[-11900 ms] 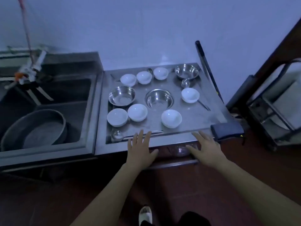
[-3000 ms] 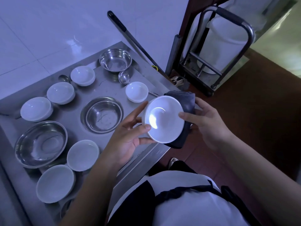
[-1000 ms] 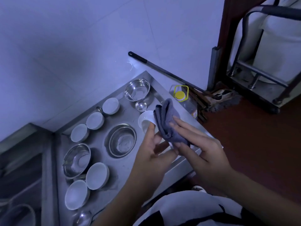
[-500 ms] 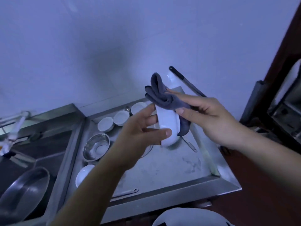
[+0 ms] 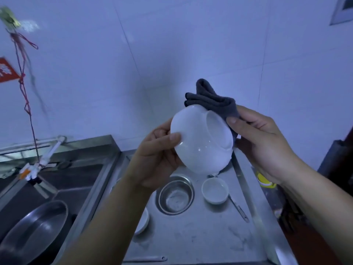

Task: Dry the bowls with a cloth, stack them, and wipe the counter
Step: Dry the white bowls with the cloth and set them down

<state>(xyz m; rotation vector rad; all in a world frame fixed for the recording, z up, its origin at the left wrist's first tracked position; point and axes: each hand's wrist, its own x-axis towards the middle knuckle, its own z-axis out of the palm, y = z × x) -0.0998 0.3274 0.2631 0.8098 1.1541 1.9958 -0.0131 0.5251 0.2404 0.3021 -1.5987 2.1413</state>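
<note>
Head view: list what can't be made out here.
- Inside of the held white bowl: it faces away, toward the grey cloth.
- Right hand fingers: hidden behind bowl and cloth.
- White bowl by the left forearm: mostly covered by the arm.
- Pan in the sink: cut off by the frame edge.
- Yellow-capped item: behind the right wrist.

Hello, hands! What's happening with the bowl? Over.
Left hand holds white bowl up. Right hand pinches grey cloth behind it. Nothing in the way.

single head-worn wide-angle view, close above the counter [image 5: 200, 236], facing forward toward the wall [image 5: 172, 44]
</note>
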